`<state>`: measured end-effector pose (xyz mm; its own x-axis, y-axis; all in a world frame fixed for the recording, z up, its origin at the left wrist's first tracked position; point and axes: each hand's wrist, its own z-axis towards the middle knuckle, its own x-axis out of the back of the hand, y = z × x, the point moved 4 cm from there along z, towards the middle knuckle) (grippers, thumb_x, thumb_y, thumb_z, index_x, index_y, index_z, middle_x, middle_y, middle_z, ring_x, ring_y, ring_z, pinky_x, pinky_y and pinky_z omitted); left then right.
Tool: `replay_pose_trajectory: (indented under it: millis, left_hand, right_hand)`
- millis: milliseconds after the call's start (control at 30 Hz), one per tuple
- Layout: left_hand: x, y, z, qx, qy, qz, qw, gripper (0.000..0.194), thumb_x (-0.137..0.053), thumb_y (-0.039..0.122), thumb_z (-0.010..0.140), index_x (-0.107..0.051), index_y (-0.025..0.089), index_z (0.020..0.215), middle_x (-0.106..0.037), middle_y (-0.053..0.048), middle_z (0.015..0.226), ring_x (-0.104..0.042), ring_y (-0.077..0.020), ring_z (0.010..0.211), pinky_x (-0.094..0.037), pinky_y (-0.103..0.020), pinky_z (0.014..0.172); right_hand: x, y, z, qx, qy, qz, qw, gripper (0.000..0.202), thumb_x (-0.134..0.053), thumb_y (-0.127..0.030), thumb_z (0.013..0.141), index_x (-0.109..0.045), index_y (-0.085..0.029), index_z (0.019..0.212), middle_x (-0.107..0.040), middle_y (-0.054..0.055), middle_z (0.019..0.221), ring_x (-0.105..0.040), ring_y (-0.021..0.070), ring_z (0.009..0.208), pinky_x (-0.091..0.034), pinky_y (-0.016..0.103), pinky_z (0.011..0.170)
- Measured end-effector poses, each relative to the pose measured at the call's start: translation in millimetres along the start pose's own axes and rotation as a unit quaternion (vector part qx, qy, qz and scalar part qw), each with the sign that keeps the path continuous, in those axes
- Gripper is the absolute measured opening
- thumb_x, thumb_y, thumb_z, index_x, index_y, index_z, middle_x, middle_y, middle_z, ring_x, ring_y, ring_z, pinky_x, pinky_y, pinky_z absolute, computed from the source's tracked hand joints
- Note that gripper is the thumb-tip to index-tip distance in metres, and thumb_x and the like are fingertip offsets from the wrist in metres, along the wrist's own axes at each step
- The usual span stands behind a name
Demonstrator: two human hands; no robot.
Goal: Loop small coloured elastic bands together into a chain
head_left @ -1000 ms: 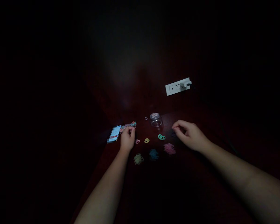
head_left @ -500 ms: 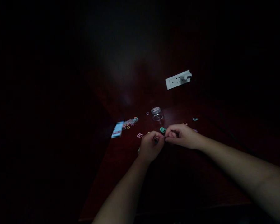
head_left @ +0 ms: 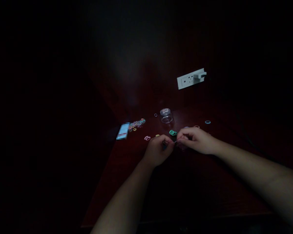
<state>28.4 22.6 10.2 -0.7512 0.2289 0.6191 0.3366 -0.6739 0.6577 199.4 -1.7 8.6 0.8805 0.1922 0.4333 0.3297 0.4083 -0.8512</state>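
My left hand point(head_left: 160, 149) and my right hand point(head_left: 196, 139) are pinched close together above the dark red table. Stretched between the fingertips is a small pale strand, apparently a hair tie point(head_left: 175, 141), mostly covered by the fingers. Just beyond them lies a bunch of green hair ties point(head_left: 172, 132). Pink hair ties point(head_left: 147, 138) rest left of my left hand, with a yellow one point(head_left: 157, 135) partly behind it. An orange-toned hair tie point(head_left: 197, 126) shows behind my right hand, and a blue one point(head_left: 207, 122) lies farther right.
A clear lidded jar point(head_left: 166, 116) stands at the back, a single hair tie point(head_left: 155, 115) beside it. A mixed pile of hair ties point(head_left: 138, 123) lies back left by a blurred light-blue item point(head_left: 123, 131). On the wall is a socket point(head_left: 190, 79) with a plug.
The view has shifted slightly. Both hands stay pinched together, and their fingertips are now a little farther apart, with a pale strand visible between them.
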Motion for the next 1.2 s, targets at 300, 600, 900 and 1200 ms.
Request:
replay_pose_trajectory:
  millis: [300,600,900,1200]
  left_hand:
    - [6.3,-2.2,-0.9,0.005,0.028,-0.002,1.0,0.011,-0.061,0.026,0.086,-0.065,0.016,0.088,-0.069,-0.003,0.078,-0.061,-0.0109,0.066,-0.047,-0.022,0.063]
    - [-3.6,-0.5,0.1,-0.013,0.019,-0.013,1.0,0.012,-0.062,0.027,0.086,-0.068,0.016,0.084,-0.071,-0.003,0.076,-0.063,-0.0112,0.065,-0.052,-0.024,0.064]
    - [-0.7,-1.6,-1.2,-0.005,0.015,-0.006,1.0,0.014,-0.062,0.028,0.085,-0.066,0.016,0.081,-0.069,-0.003,0.072,-0.061,-0.0113,0.064,-0.049,-0.023,0.06]
    - [0.4,0.9,-1.0,-0.005,0.013,-0.004,1.0,0.014,-0.061,0.028,0.085,-0.066,0.017,0.079,-0.068,-0.003,0.072,-0.06,-0.011,0.062,-0.049,-0.024,0.061]
  right_hand:
    - [8.8,0.7,-0.1,0.0,0.054,0.009,0.999,0.035,-0.065,-0.05,0.083,-0.062,-0.016,0.078,-0.059,-0.001,0.057,-0.052,0.0102,0.049,-0.039,0.023,0.047]
    - [0.4,-1.8,1.4,0.011,0.004,-0.018,1.0,0.029,-0.062,-0.043,0.085,-0.062,-0.015,0.08,-0.061,0.001,0.059,-0.051,0.0105,0.051,-0.039,0.023,0.047]
    - [6.0,0.6,-0.6,-0.007,0.014,0.007,1.0,0.03,-0.061,-0.046,0.085,-0.06,-0.016,0.081,-0.066,0.004,0.065,-0.061,0.0145,0.057,-0.045,0.026,0.052]
    - [9.0,-2.2,-0.5,0.0,0.018,0.005,1.0,0.03,-0.062,-0.046,0.084,-0.062,-0.016,0.085,-0.062,0.0,0.06,-0.054,0.0114,0.051,-0.04,0.024,0.048]
